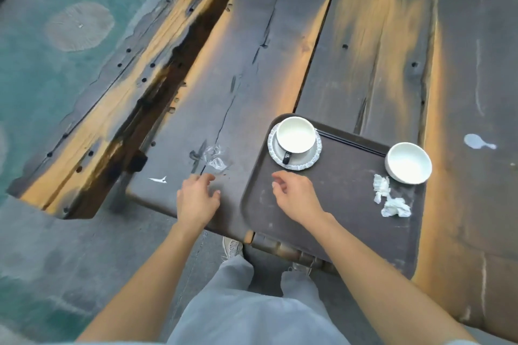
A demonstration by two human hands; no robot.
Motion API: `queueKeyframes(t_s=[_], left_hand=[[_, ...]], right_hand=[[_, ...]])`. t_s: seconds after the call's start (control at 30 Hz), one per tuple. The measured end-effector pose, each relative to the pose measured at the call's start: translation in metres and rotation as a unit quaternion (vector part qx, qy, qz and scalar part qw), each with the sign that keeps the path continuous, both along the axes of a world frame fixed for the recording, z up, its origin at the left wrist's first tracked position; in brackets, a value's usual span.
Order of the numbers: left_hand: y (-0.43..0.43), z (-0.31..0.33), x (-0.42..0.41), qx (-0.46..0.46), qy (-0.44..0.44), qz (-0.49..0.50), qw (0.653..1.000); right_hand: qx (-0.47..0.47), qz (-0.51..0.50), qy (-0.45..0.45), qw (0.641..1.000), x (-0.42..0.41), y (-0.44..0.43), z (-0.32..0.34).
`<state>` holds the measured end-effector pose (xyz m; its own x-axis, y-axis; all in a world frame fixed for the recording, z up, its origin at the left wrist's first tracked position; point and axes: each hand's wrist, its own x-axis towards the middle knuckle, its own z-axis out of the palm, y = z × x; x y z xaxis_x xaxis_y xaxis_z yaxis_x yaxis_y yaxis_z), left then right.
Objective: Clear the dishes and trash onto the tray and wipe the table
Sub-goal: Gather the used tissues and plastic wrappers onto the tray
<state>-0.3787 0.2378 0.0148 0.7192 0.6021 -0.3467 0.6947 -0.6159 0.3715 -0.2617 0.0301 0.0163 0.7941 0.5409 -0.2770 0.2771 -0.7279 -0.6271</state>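
A long dark wooden table [364, 50] of worn planks fills most of the view, seen from above by a standing person. A wooden bench [117, 87] runs alongside it at 10 o'clock. At the table's near end lies a dark brown tray [336, 199]. At the tray's 11 o'clock corner a white cup [295, 136] sits on a saucer [308, 164], its dark handle pointing toward the person. At the tray's 2 o'clock corner stands a white bowl [408, 163], and just beside it, at its 7 o'clock, lie crumpled white napkins [389, 202].

Both bare forearms reach forward from the bottom of the frame. The right hand [297, 197] hovers over the tray's left part, palm down, fingers loosely curled and holding nothing. The left hand [196, 199] is low over the bare table left of the tray, fingers spread and empty, tips pointing to 12 o'clock toward a crumpled clear plastic wrapper [214, 158] near them. A small white scrap [159, 180] lies at the left hand's 10 o'clock.
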Motion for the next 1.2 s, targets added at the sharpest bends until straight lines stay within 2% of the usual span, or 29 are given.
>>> queueKeyframes(t_s=[0.07, 0.17, 0.27, 0.47, 0.73, 0.83, 1.03, 1.2], left_hand=[[0.018, -0.004, -0.01, -0.011, 0.03, 0.044, 0.999], [0.04, -0.016, -0.022, -0.073, 0.043, 0.097, 0.992], [0.054, -0.028, -0.031, -0.135, 0.037, 0.101, 0.985], [0.068, -0.042, -0.039, -0.154, 0.023, 0.113, 0.981], [0.079, -0.043, -0.037, -0.184, 0.014, 0.143, 0.972], [0.084, -0.043, -0.038, -0.209, 0.015, 0.154, 0.966], [0.078, -0.039, -0.027, -0.248, 0.003, 0.135, 0.959], [0.06, -0.03, -0.01, -0.259, -0.008, 0.094, 0.961]], right_hand=[[0.007, -0.01, 0.015, 1.0, -0.001, 0.034, -0.001], [0.01, -0.06, 0.052, 0.997, 0.005, 0.084, -0.004], [-0.041, -0.079, 0.085, 0.992, 0.014, 0.128, -0.006], [-0.169, -0.035, 0.106, 0.979, 0.031, 0.186, -0.024], [-0.202, -0.022, 0.092, 0.975, 0.014, 0.198, -0.037], [-0.182, -0.052, 0.134, 0.973, 0.004, 0.186, -0.037], [-0.069, -0.17, 0.189, 0.965, -0.007, 0.14, -0.027], [-0.003, -0.258, 0.194, 0.947, -0.014, 0.092, -0.018]])
